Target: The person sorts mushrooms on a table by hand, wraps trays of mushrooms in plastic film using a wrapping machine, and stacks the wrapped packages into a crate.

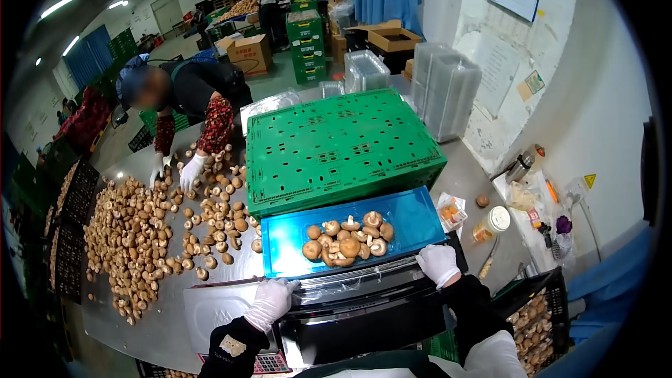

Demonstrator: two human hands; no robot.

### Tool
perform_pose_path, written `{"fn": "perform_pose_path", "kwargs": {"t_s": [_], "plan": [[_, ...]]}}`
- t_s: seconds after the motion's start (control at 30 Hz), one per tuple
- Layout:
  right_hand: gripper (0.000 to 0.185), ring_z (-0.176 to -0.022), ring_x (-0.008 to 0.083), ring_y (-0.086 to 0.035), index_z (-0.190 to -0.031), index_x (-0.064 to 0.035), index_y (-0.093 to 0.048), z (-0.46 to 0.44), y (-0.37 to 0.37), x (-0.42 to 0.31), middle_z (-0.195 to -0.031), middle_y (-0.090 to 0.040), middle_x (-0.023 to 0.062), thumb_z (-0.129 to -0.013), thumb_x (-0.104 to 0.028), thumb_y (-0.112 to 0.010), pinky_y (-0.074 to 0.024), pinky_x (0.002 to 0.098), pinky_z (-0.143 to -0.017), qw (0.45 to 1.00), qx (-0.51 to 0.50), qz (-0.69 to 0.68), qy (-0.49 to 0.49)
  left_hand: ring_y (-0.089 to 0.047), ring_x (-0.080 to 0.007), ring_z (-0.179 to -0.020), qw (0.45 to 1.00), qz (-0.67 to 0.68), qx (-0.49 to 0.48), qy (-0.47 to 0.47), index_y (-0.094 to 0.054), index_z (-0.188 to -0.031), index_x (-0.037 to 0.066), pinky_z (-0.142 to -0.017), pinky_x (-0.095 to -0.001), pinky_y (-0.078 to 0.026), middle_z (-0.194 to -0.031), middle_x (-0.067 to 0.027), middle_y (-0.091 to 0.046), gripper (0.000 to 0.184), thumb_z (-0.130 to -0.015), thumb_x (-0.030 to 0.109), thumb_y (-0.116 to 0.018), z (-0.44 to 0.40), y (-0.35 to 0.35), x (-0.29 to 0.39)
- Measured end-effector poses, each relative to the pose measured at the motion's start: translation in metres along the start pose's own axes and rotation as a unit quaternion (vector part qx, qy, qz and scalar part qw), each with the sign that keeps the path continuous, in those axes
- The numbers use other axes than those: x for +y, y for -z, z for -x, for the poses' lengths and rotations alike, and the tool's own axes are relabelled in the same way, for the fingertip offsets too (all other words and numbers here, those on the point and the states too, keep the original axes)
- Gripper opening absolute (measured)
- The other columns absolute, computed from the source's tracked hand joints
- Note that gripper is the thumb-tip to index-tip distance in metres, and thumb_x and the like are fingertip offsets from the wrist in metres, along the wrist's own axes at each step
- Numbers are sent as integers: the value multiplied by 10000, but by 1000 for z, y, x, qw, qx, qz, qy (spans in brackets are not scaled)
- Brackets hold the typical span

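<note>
My left hand, in a white glove, is closed at the left end of a strip of clear film on a black wrapping machine. At the film's right end my right hand, also gloved, has its fingers curled over the machine's edge; the film at its fingertips is hard to make out. Just beyond the film, brown mushrooms fill a clear tray on a blue surface. A scale with a keypad stands beside my left forearm.
An upturned green crate stands behind the blue surface. Loose mushrooms cover the steel table's left side, where a co-worker's gloved hands reach in. Clear trays are stacked behind; a lidded cup stands at right.
</note>
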State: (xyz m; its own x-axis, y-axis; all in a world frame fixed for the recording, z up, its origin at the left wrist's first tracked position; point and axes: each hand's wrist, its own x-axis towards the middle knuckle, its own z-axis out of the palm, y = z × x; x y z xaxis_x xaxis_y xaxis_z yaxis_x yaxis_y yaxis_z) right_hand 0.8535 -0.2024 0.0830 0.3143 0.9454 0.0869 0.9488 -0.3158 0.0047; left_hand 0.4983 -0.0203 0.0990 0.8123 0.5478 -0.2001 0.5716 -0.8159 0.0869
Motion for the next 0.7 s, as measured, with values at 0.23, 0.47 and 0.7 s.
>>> {"fn": "perform_pose_path", "kwargs": {"t_s": [0.23,0.47,0.7], "plan": [[214,-671,228,-631,-763,-108,-631,8,0,-7,-750,-605,47,-813,-308,-570,-478,377,-585,999,-48,17,-15,-620,-280,-825,999,15,38,-4,-623,-1073,124,-701,-392,-499,-875,-110,-635,331,-760,133,-515,2,-2,4],[193,-641,231,-612,-760,-100,-628,10,-3,-4,-731,-574,37,-829,-268,-563,-469,358,-559,994,52,-90,22,-628,-260,-823,999,6,-26,18,-607,-1055,130,-699,-379,-495,-876,-93,-640,271,-802,156,-513,-2,1,8],[203,-592,220,-603,-650,-127,-614,4,-14,-3,-655,-560,28,-798,-263,-584,-459,358,-522,993,84,-83,20,-625,-263,-842,1000,-12,7,-4,-638,-1032,148,-738,-393,-487,-901,-85,-644,266,-804,150,-503,-5,-2,5]]}}
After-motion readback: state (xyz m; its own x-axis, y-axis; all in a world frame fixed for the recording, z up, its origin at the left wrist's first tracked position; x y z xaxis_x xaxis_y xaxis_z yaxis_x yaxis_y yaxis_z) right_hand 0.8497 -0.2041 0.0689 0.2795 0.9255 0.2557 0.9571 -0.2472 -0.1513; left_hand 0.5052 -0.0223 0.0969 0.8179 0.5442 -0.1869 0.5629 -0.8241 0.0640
